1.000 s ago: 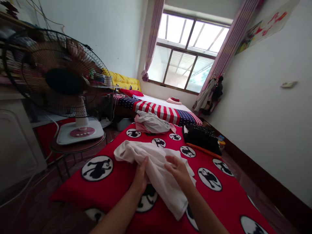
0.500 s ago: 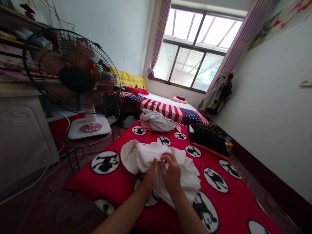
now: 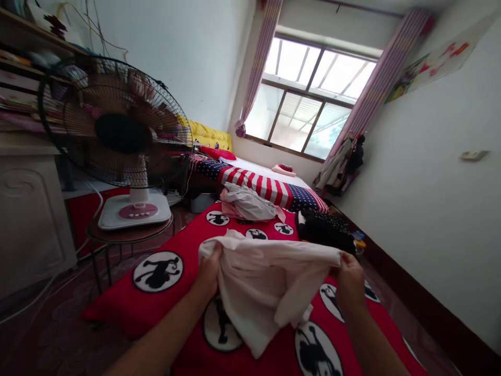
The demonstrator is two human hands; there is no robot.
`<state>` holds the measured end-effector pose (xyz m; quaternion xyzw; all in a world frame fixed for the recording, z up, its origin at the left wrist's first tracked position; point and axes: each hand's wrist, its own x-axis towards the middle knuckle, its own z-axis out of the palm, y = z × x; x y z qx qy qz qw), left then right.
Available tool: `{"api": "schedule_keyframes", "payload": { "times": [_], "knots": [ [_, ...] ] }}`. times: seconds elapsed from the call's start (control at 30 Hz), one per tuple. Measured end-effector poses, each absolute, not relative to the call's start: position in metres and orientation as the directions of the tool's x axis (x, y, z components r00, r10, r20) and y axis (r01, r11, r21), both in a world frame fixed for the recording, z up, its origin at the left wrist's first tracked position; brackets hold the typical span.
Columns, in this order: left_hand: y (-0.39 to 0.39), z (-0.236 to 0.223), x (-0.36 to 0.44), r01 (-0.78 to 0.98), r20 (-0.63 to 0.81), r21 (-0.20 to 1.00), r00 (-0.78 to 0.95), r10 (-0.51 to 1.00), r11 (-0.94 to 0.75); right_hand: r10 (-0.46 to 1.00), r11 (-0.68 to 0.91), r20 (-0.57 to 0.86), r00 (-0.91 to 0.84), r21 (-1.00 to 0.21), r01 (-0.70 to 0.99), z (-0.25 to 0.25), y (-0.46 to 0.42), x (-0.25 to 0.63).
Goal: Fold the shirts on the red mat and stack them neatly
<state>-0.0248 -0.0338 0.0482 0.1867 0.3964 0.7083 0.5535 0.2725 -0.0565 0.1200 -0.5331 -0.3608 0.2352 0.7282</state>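
A white cloth garment (image 3: 266, 277) is stretched sideways between my two hands, its lower part hanging down in loose folds. My left hand (image 3: 209, 269) is closed on its upper left edge. At the far right end, my right hand (image 3: 349, 274) pinches the garment's corner. Its exact kind does not show. Beneath it lies a red cover (image 3: 172, 308) with black animal figures in white circles.
Beyond the garment lie a crumpled grey and pink clothing heap (image 3: 250, 202) and a dark folded clothes stack (image 3: 326, 230). A fan (image 3: 135, 209) stands on a stool (image 3: 129, 235) at the left. Farther back is a bed with a striped cover (image 3: 258, 188).
My hands were close together on the bunched garment; now they are wide apart. The garment has been pulled out and lifted between them. The view has shifted slightly.
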Motion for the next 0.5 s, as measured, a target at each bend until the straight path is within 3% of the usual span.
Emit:
{"api": "schedule_keyframes", "payload": {
  "times": [0.17,0.3,0.43,0.5],
  "knots": [
    [-0.006,0.151,-0.067,-0.359,0.21,0.885,-0.263,0.942,-0.298,0.599,0.445,0.476,0.644,-0.866,0.227,0.203,-0.07,0.307],
    [-0.003,0.229,-0.085,-0.107,0.479,0.855,-0.215,0.851,-0.508,0.502,0.512,0.593,0.63,-0.791,0.336,0.258,-0.09,0.311],
    [-0.021,0.274,-0.091,-0.053,0.549,0.828,-0.13,0.826,-0.559,0.421,0.541,0.632,0.65,-0.751,0.38,0.29,-0.112,0.305],
    [-0.032,0.288,-0.093,0.042,0.519,0.853,-0.184,0.835,-0.521,0.368,0.52,0.679,0.635,-0.717,0.465,0.3,-0.123,0.301]
  ]
}}
